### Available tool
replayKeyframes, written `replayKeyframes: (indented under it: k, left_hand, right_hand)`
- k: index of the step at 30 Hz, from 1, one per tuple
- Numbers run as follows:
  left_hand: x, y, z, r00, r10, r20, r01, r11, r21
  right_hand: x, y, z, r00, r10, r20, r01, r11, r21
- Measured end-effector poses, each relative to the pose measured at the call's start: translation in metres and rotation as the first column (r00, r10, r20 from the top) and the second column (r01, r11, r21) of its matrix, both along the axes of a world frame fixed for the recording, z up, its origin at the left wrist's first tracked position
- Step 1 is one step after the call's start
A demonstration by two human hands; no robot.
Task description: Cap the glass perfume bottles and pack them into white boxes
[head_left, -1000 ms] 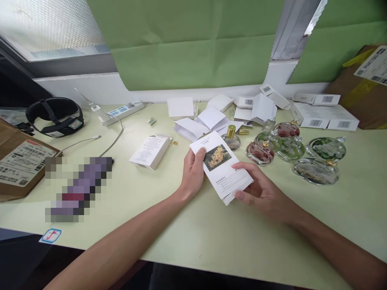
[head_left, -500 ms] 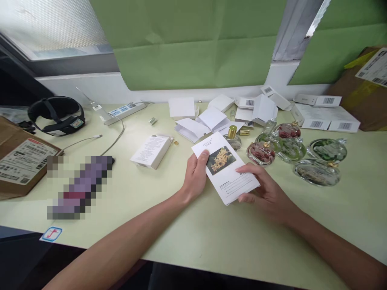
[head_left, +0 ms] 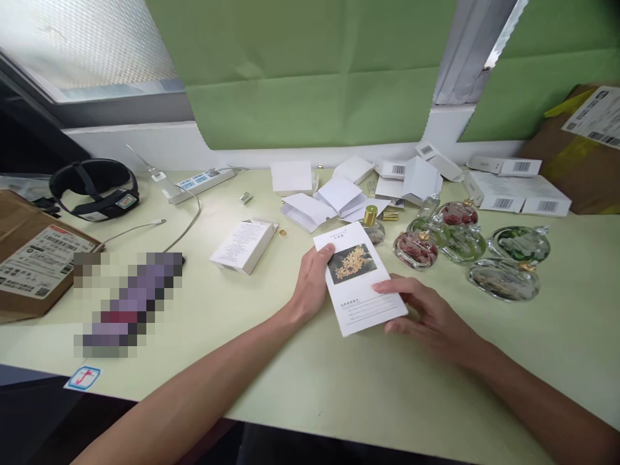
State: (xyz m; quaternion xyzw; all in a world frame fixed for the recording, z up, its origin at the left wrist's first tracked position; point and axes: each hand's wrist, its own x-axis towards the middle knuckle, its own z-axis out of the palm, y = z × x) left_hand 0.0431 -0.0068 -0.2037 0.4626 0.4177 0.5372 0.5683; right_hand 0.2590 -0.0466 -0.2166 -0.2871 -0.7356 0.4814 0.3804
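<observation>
My left hand (head_left: 312, 281) is closed on the upper left edge of a white printed box (head_left: 361, 303), thumb on its face. The box is tilted toward me and bears a picture of yellow flowers with printed lines below; its depth hardly shows. At its lower right edge, my right hand (head_left: 431, 316) rests the index finger on the face, with the thumb by the edge. Just behind the box stands a glass bottle (head_left: 375, 232) with a gold cap (head_left: 371, 215), partly hidden. A second white box (head_left: 245, 245) covered in small print lies to the left, beside a small gold ring (head_left: 283, 233).
Several glass bottles with dried flowers (head_left: 462, 242) lie at right. Folded white cards (head_left: 310, 210) and white boxes (head_left: 547, 197) line the back. A power strip (head_left: 203, 184), black headset (head_left: 94, 190), blurred-out item (head_left: 140, 297) and brown carton (head_left: 41, 258) are at left.
The printed box has turned slightly more upright and shifted a little down in view, both hands staying on it. The whole view has shifted slightly.
</observation>
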Motion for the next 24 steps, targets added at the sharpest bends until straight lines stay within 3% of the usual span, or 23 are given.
replayKeyframes:
  k: [7,10,13,16,19,22,24]
  left_hand:
    - [-0.005,0.004,-0.001,0.998,-0.060,0.024,0.060,0.998,0.007]
    - [-0.010,0.008,0.002,0.988,-0.156,0.010,0.157,0.986,-0.048]
    - [-0.014,0.013,0.005,0.958,-0.272,-0.094,0.264,0.960,-0.095]
    - [-0.016,0.016,0.009,0.901,-0.366,-0.232,0.354,0.931,-0.092]
    - [-0.017,0.018,0.010,0.862,-0.374,-0.343,0.377,0.924,-0.060]
    - [-0.019,0.020,0.010,0.826,-0.388,-0.409,0.395,0.916,-0.071]
    - [-0.022,0.023,0.010,0.789,-0.419,-0.449,0.424,0.901,-0.094]
  right_hand:
    - [0.001,0.004,0.002,0.997,0.055,0.060,-0.062,0.990,0.123]
    - [0.006,-0.001,0.020,0.959,0.075,0.275,-0.095,0.994,0.059]
    - [0.021,-0.006,0.049,0.891,0.061,0.449,-0.058,0.998,-0.020]
    - [0.044,0.000,0.082,0.860,-0.182,0.476,0.153,0.983,0.100]
    - [0.065,0.027,0.113,0.751,-0.514,0.414,0.427,0.857,0.288]
    - [0.079,0.069,0.132,0.637,-0.654,0.408,0.540,0.757,0.369]
    - [0.085,0.098,0.138,0.595,-0.657,0.462,0.518,0.754,0.405]
